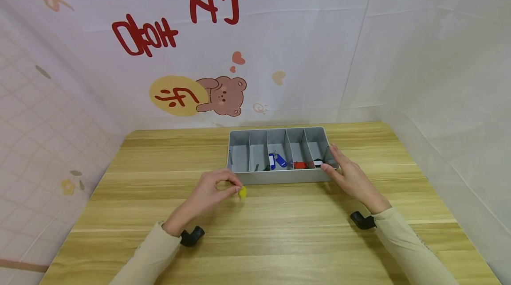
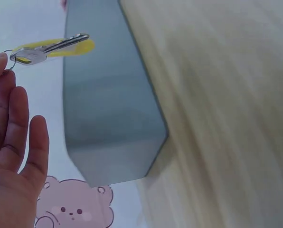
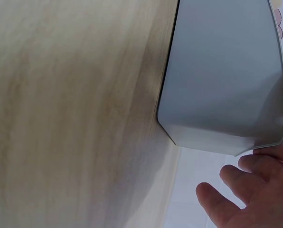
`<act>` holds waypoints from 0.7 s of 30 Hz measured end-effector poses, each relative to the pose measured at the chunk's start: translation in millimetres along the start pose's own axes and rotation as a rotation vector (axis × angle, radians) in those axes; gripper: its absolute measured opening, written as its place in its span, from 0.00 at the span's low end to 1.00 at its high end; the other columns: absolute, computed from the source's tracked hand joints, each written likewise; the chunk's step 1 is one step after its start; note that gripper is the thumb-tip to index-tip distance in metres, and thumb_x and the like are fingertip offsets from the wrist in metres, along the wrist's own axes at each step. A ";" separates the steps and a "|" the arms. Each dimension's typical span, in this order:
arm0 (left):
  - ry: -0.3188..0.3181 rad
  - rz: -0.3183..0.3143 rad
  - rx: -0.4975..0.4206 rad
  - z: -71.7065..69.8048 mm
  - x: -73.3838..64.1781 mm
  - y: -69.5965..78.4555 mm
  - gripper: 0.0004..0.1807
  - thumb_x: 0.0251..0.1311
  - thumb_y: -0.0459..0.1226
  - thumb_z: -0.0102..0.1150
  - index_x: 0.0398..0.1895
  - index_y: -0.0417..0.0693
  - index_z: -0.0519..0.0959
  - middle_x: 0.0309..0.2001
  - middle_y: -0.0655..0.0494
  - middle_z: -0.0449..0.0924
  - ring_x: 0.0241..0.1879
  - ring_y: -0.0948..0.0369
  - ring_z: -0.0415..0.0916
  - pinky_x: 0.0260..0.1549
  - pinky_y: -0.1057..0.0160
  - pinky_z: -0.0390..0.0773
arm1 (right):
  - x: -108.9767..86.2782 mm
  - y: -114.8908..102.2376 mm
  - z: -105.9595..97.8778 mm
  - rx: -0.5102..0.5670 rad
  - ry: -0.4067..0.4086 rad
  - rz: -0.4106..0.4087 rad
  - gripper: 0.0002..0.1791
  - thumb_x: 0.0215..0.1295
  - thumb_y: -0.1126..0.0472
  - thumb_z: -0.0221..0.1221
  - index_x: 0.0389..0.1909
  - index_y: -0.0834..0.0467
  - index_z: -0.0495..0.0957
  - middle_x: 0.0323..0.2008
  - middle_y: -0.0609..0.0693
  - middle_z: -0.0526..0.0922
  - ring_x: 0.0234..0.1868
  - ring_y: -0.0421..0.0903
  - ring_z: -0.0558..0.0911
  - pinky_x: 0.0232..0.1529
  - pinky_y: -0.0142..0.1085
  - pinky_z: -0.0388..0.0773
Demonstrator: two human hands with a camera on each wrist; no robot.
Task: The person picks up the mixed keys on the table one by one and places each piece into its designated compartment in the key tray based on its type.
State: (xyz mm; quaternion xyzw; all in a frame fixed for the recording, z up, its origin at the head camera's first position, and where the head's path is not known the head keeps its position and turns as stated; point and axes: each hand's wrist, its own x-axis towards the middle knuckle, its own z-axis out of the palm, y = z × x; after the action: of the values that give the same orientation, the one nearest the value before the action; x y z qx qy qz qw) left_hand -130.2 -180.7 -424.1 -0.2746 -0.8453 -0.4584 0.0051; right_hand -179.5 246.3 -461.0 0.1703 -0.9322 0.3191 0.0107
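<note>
My left hand [image 1: 213, 189] pinches the metal ring of a key between thumb and forefinger, just in front of the box's front left corner. The silver key [image 2: 34, 56] and its yellow key tag [image 2: 87, 46] hang together from the ring. A grey compartment box [image 1: 283, 177] stands on the table. My right hand [image 1: 353, 178] rests at its front right corner, thumb at the front rim and loosely extended fingers along the right side. Inside the box lie blue key tags [image 1: 281, 161], a red key tag [image 1: 300, 165] and a white-labelled dark tag [image 1: 318, 162].
Dividers split the box into several compartments. The wood-grain table [image 1: 271, 240] extends in front of it and to both sides. A white printed curtain [image 1: 311, 45] hangs behind the table. Each wrist wears a black camera mount [image 1: 192, 236].
</note>
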 end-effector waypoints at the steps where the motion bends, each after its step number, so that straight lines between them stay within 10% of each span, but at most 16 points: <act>1: 0.015 0.002 0.001 -0.9 1.4 1.3 0.06 0.64 0.30 0.70 0.37 0.53 0.88 0.39 0.66 0.84 0.41 0.65 0.81 0.45 0.45 0.83 | -0.1 0.2 0.0 0.002 0.000 0.000 0.45 0.79 0.44 0.55 0.82 0.66 0.47 0.81 0.66 0.49 0.78 0.68 0.54 0.71 0.66 0.57; 21: 0.222 -0.060 -0.034 -8.9 28.1 15.2 0.04 0.66 0.32 0.68 0.40 0.50 0.88 0.41 0.61 0.87 0.43 0.60 0.82 0.46 0.56 0.81 | -1.0 1.1 1.0 0.016 0.002 0.003 0.45 0.79 0.43 0.54 0.82 0.64 0.46 0.81 0.65 0.49 0.78 0.68 0.56 0.72 0.65 0.58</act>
State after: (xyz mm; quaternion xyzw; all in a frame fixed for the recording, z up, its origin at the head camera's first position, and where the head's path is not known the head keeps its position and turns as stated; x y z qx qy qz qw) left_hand -149.1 -168.1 -399.9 -0.1968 -0.8394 -0.5002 0.0801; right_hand -178.8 246.8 -462.5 0.1687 -0.9299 0.3266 0.0096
